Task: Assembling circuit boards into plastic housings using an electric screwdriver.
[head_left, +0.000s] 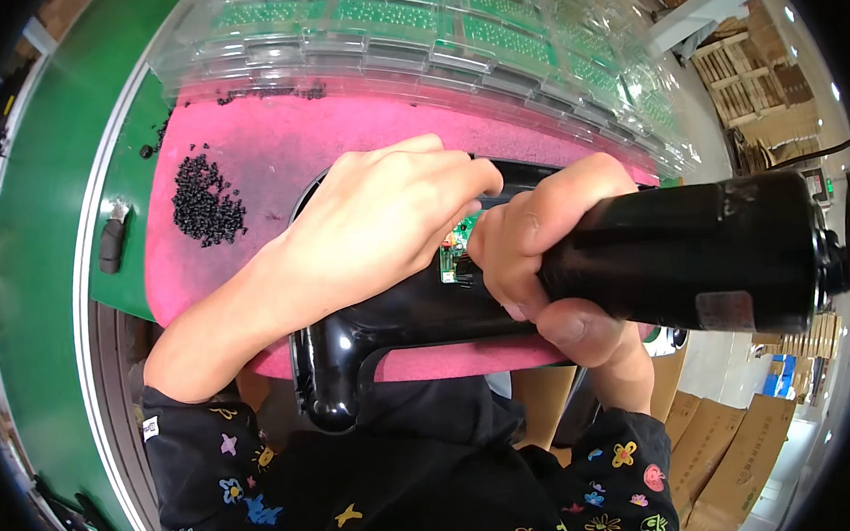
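My left hand point(385, 229) lies palm down on a glossy black plastic housing point(371, 336) that rests on a pink foam pad point(275, 148). A small green circuit board point(458, 249) shows inside the housing, between my two hands. My right hand point(550, 259) grips a thick black cylindrical power screwdriver point(703, 251), its front end pointed at the board. The tool's tip is hidden behind my fingers. A heap of small black screws point(205, 200) lies on the pad to the left of my left hand.
Stacked clear plastic trays point(451, 33) holding green circuit boards stand behind the pad. A green conveyor belt point(39, 238) runs along the left, with a small dark object point(111, 243) on it. Cardboard boxes point(733, 451) sit on the floor at lower right, wooden pallets point(751, 75) at upper right.
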Tool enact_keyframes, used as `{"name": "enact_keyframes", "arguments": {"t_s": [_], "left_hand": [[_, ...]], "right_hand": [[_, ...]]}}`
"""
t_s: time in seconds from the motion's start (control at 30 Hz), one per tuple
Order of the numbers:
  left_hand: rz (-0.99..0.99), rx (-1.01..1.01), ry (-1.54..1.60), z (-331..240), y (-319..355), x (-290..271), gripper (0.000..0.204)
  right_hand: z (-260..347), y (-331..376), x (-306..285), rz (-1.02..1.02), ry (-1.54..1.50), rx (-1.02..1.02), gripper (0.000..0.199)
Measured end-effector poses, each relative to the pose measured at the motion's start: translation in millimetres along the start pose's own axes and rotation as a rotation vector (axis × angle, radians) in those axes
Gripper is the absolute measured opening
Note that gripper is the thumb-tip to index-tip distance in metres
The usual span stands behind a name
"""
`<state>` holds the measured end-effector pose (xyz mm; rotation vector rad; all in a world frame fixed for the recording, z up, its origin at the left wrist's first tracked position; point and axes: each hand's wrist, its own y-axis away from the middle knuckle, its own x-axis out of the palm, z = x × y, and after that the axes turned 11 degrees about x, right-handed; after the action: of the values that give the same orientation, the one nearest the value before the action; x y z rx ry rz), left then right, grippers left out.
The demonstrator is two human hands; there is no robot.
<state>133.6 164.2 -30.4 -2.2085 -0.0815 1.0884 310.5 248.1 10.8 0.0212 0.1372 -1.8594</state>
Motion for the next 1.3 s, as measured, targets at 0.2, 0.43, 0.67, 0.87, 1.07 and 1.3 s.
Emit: {"name": "enact_keyframes", "arguments": {"t_s": [0.2, 0.43, 0.67, 0.87, 1.07, 1.3], "left_hand": [[0.077, 0.032, 0.081, -2, -3, -5, 0.021], [0.260, -0.012, 0.182, -7, 0, -8, 0.024], [0.022, 0.028, 0.447, -7, -5, 1, 0.023], [0.001, 0.038, 0.484, -6, -10, 4, 0.023], [0.004, 0.037, 0.587, -6, -11, 6, 0.023], [0.020, 0.056, 0.605, -11, -11, 3, 0.024]], "right_hand": [[2, 6, 9, -0.212, -0.185, 0.024, 0.048], [14, 20, 16, -0.342, -0.399, -0.036, 0.039], [14, 24, -2, -0.264, -0.244, -0.335, 0.036], [23, 29, -11, -0.272, -0.273, -0.436, 0.035], [22, 30, -14, -0.220, -0.394, -0.505, 0.035], [23, 32, -9, -0.253, -0.509, -0.600, 0.036]]}}
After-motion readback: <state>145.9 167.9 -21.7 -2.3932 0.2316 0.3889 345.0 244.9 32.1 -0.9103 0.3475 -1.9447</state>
